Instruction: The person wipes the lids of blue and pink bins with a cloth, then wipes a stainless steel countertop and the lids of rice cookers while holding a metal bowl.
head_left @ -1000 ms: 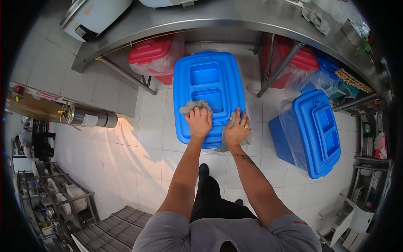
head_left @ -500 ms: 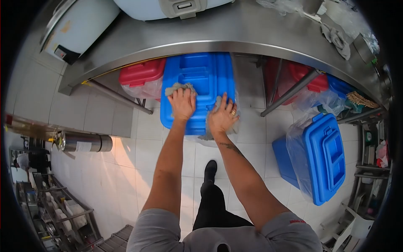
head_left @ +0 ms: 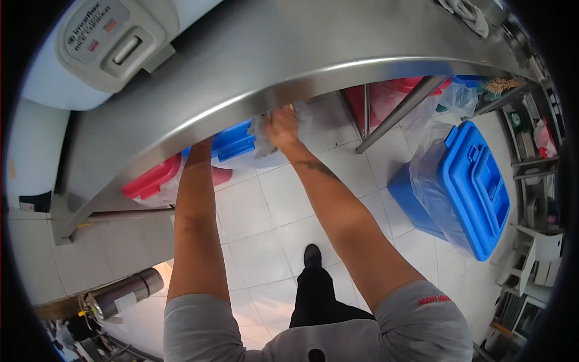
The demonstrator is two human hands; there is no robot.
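Observation:
A blue lidded bin [head_left: 232, 142] sits mostly beneath the steel table [head_left: 253, 54], with only its front part showing. My right hand [head_left: 281, 127] is at the bin's right front side, its fingers pressed round a grey cloth [head_left: 261, 134]. The table hides my left hand; its forearm reaches under the edge over the blue lid. Clear plastic shows around the bin below my right hand.
A red-lidded bin [head_left: 154, 181] is left of the blue one. Another blue bin [head_left: 476, 190] with plastic round it stands at the right. Table legs [head_left: 401, 114] slant down nearby. A rice cooker [head_left: 114, 45] sits on the table.
The blue bin has gone farther under the table, and both hands have moved forward with it. My left hand has passed out of sight. The view has shifted and turned.

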